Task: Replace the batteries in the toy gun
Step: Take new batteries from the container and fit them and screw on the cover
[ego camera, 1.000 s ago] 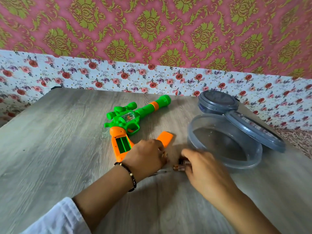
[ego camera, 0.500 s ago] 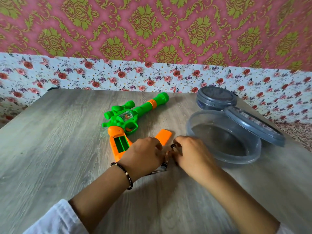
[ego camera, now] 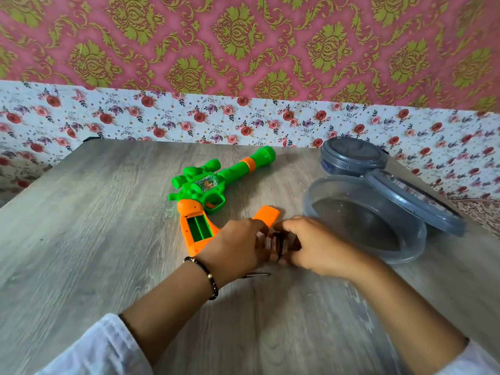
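Orange-gripped toy gun [ego camera: 213, 185] lies on the table [ego camera: 94, 226], battery bay [ego camera: 198, 228] open and empty, cover [ego camera: 266, 215] beside. Dark batteries [ego camera: 276, 246] are gathered between left hand [ego camera: 235, 244] and right hand [ego camera: 316, 244], both curled; seating them with correct polarity comes next.

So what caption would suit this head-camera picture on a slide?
Both hands meet over small dark items beside a toy gun with its empty battery bay open, cover off.
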